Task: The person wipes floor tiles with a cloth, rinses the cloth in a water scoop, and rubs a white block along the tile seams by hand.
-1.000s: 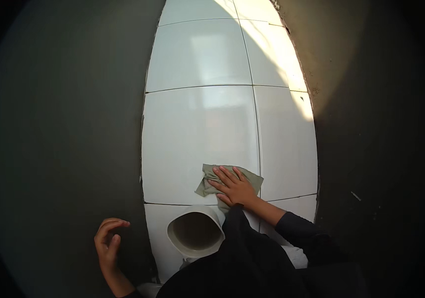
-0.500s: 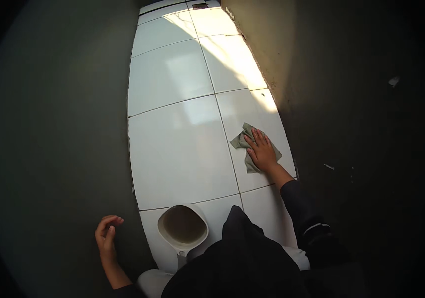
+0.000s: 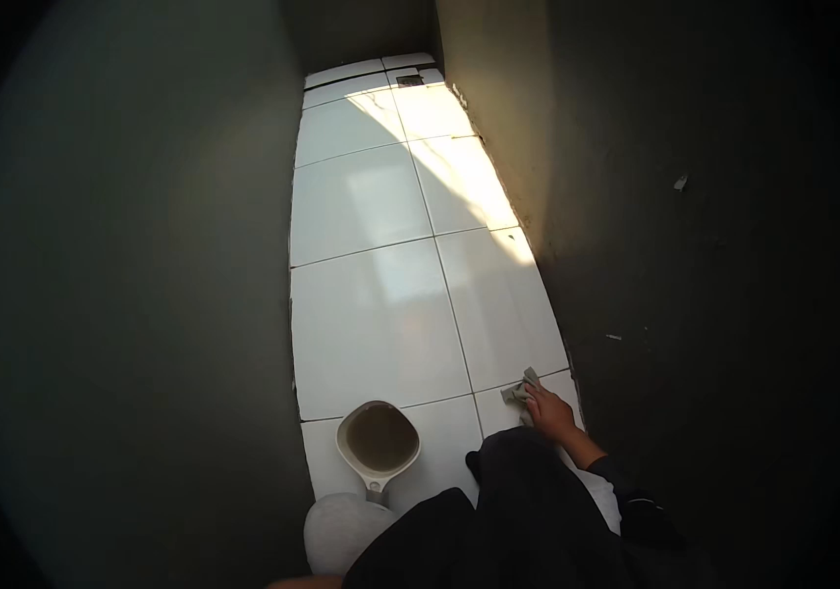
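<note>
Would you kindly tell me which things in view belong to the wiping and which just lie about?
Belong:
grey-green cloth, in the right hand
white floor tiles
probably the dipper

Lying about, seemingly:
pale scrap at right
thin pale fleck below it

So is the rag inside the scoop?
No, the rag is at the right hand's fingers, well apart from the scoop.
</note>
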`<state>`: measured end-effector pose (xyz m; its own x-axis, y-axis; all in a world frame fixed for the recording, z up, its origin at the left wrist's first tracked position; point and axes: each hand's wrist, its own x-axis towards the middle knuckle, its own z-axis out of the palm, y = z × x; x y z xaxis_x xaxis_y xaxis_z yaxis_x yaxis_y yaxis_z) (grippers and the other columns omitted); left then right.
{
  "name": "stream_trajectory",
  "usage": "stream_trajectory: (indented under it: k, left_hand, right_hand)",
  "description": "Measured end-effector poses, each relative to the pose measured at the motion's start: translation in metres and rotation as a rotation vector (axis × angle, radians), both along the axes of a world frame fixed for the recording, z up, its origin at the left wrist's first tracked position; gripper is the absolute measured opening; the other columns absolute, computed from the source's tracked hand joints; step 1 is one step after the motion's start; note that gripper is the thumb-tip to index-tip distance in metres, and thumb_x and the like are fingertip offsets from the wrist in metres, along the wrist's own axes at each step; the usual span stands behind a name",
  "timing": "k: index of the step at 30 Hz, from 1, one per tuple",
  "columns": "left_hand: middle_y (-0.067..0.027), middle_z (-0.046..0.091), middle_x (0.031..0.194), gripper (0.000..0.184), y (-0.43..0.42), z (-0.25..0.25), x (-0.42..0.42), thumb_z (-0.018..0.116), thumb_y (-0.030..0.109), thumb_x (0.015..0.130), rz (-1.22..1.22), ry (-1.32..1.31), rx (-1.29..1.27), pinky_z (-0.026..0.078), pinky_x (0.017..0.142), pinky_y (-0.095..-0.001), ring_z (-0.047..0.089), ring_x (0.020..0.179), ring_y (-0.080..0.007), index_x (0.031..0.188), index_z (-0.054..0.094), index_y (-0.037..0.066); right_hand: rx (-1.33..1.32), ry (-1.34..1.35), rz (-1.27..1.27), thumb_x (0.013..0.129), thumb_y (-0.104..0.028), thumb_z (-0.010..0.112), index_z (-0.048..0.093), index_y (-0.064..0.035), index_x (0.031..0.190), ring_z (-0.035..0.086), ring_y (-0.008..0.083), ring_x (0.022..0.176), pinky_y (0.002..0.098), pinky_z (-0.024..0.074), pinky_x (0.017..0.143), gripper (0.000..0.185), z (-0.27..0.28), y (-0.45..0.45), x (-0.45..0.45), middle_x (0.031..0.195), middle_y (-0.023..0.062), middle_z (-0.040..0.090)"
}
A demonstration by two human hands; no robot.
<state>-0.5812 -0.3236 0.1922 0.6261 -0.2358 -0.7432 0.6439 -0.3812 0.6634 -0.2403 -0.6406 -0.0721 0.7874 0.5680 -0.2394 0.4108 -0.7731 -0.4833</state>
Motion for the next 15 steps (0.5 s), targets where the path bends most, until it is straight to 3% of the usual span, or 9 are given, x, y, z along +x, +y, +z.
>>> stream_trajectory:
  k: [1, 2, 5, 7, 12, 15]
  left_hand:
    - [-0.0158, 0.057, 0.062, 0.024, -0.003, -0.007, -0.002, 0.067, 0.022, 0.073, 0.015, -0.012, 0.004, 0.043, 0.054, -0.0336, 0.05, 0.053, -0.0156, 0.078, 0.063, -0.001]
    - [-0.0157, 0.057, 0.063, 0.024, -0.004, -0.011, -0.004, 0.067, 0.022, 0.073, 0.028, -0.026, 0.007, 0.043, 0.054, -0.0336, 0.05, 0.054, -0.0156, 0.079, 0.063, -0.001]
    - [-0.0155, 0.058, 0.064, 0.023, -0.002, -0.013, -0.007, 0.067, 0.022, 0.073, 0.055, -0.065, 0.04, 0.044, 0.055, -0.0336, 0.05, 0.055, -0.0159, 0.079, 0.063, 0.0]
    - [-0.0154, 0.058, 0.065, 0.023, -0.002, -0.018, -0.011, 0.066, 0.022, 0.074, 0.081, -0.094, 0.058, 0.044, 0.055, -0.0336, 0.051, 0.056, -0.0161, 0.08, 0.063, 0.0]
    - [-0.015, 0.059, 0.066, 0.023, 0.006, -0.027, -0.023, 0.066, 0.022, 0.074, 0.124, -0.177, 0.144, 0.044, 0.057, -0.0336, 0.052, 0.058, -0.0165, 0.081, 0.064, 0.0]
    - [-0.0148, 0.059, 0.068, 0.022, 0.012, -0.033, -0.027, 0.066, 0.022, 0.075, 0.146, -0.232, 0.207, 0.045, 0.058, -0.0337, 0.052, 0.06, -0.0167, 0.082, 0.064, 0.001]
  right_hand:
    - [0.02, 0.136, -0.09, 0.095, -0.03, 0.039, 0.049, -0.0096, 0.13, 0.051, 0.0305, 0.118, 0.0395, 0.0436, 0.093, 0.042, 0.009, -0.002, 0.001, 0.131, 0.0185, 0.05]
    - [0.12, 0.089, -0.111, 0.096, -0.03, 0.038, 0.052, -0.0073, 0.126, 0.056, 0.0319, 0.11, 0.0394, 0.0436, 0.092, 0.041, 0.015, -0.006, -0.001, 0.122, 0.0183, 0.057]
    - [0.281, 0.149, -0.142, 0.096, -0.031, 0.039, 0.055, -0.0059, 0.124, 0.055, 0.0324, 0.11, 0.0388, 0.0433, 0.092, 0.04, 0.04, -0.026, 0.006, 0.121, 0.018, 0.057]
    - [0.323, 0.113, -0.187, 0.096, -0.03, 0.041, 0.057, -0.0041, 0.121, 0.056, 0.0315, 0.11, 0.036, 0.0422, 0.094, 0.039, 0.086, -0.035, 0.001, 0.119, 0.0192, 0.059]
    - [0.491, 0.072, -0.35, 0.097, -0.023, 0.043, 0.058, -0.0019, 0.121, 0.055, 0.0202, 0.113, 0.0308, 0.0396, 0.097, 0.035, 0.181, -0.069, -0.005, 0.119, 0.014, 0.06]
    - [0.637, 0.078, -0.427, 0.098, -0.023, 0.042, 0.057, -0.0012, 0.122, 0.051, 0.0188, 0.116, 0.0298, 0.0368, 0.1, 0.035, 0.231, -0.091, -0.012, 0.123, 0.0131, 0.058]
